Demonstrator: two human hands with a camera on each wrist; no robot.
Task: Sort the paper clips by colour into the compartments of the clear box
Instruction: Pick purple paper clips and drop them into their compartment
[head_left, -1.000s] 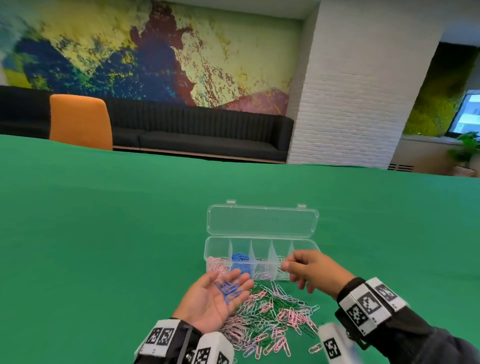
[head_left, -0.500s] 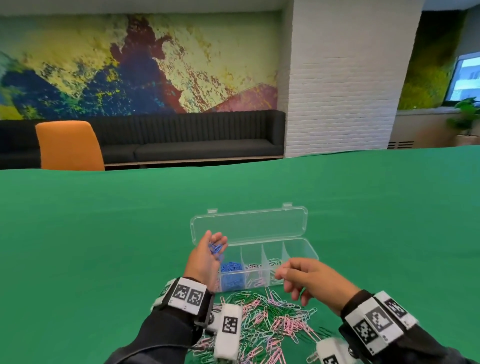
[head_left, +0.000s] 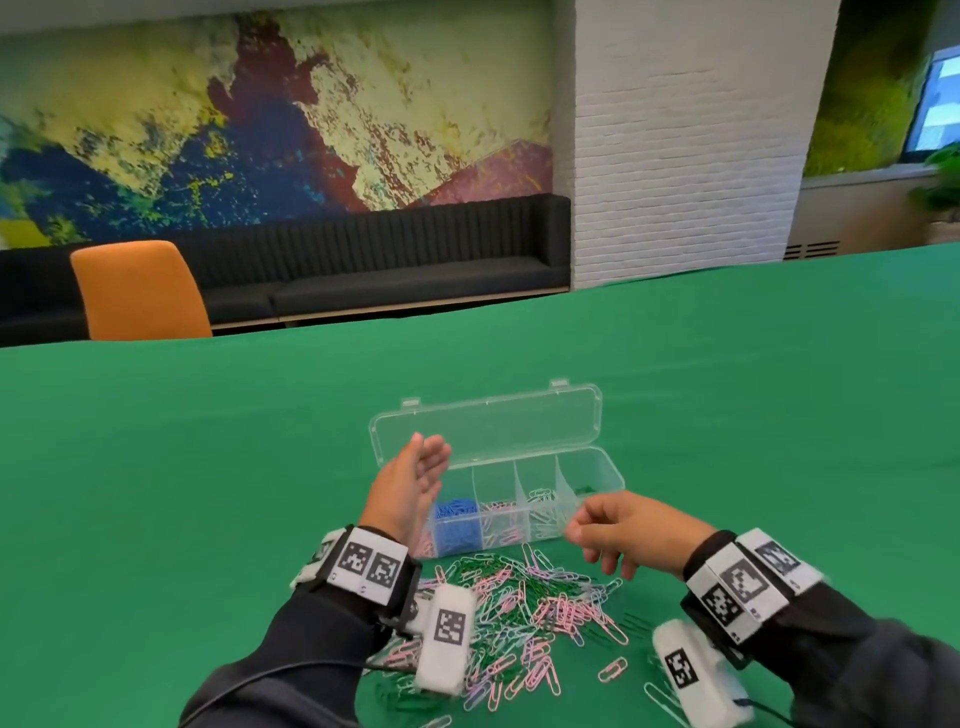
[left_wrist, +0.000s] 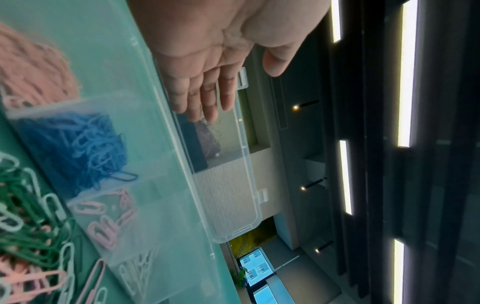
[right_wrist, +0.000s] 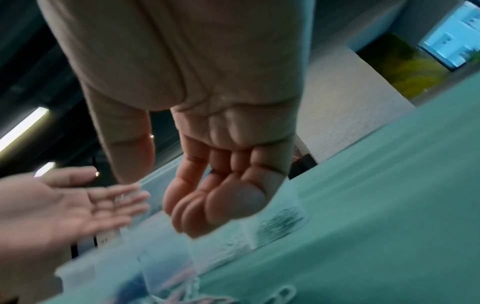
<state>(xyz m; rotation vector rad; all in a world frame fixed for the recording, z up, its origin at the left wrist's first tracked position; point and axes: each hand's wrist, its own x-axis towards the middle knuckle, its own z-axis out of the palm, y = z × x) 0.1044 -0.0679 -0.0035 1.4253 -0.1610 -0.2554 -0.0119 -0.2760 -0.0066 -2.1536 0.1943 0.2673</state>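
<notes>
Left hand (head_left: 410, 486) flat, fingers (left_wrist: 207, 96) straight and empty above clear box (head_left: 597, 475) blue compartment; right hand (head_left: 631, 532) loosely curled, empty, over loose paper clips (head_left: 524, 608).

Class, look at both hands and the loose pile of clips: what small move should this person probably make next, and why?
Probably lower a hand to the mixed pile and pick out more clips of one colour. The left hand is open and empty above the clear box, the right hand holds nothing visible, and many clips lie unsorted.
</notes>
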